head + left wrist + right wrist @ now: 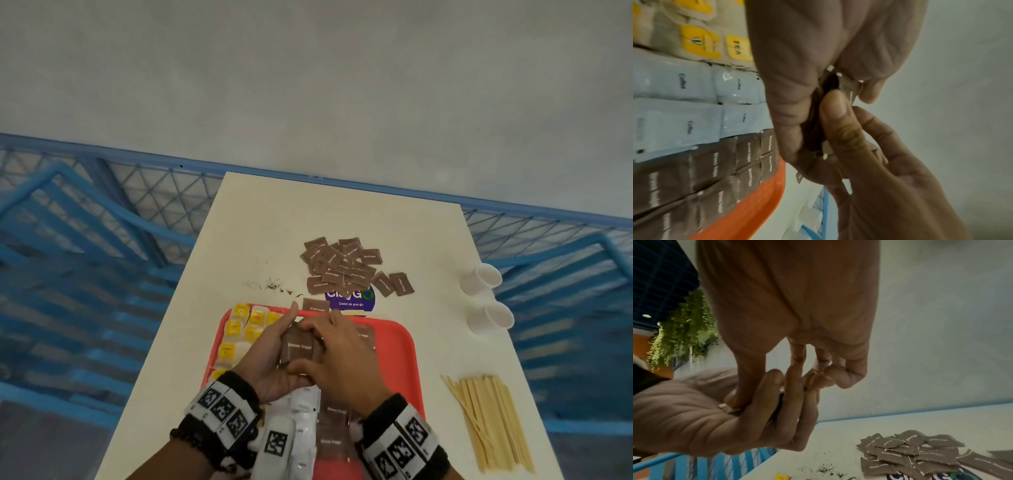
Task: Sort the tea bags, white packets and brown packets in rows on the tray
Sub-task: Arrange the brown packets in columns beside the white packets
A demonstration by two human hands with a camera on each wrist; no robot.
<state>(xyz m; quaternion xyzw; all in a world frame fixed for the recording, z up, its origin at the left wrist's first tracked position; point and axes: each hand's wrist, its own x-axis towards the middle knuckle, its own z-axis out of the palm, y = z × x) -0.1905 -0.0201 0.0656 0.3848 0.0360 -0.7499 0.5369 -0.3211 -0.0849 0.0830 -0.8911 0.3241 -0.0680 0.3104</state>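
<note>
Brown packets (300,347) sit as a small stack in both hands over the red tray (397,339) on the white bench (274,219). From the head view, the left hand (270,353) cups the stack from below and the right hand (342,356) has its grip closed on it from above; the top one reads "Brown Sugar". A loose pile of brown packets (346,265) lies farther back on the bench, too jumbled to count. Two white cups (486,298) lie on their sides at the right, and a bunch of wooden sticks (489,421) lies near them. Tea bags (243,329) with yellow tags fill the tray's left side.

The left wrist view shows what the hands hide from above: four white packets (674,104) marked "Coffee", in two rows, with rows of brown packets beside them.

The right wrist view shows both hands' fingers (795,395) pinching the stack, and a green plant (684,331) hanging behind
</note>
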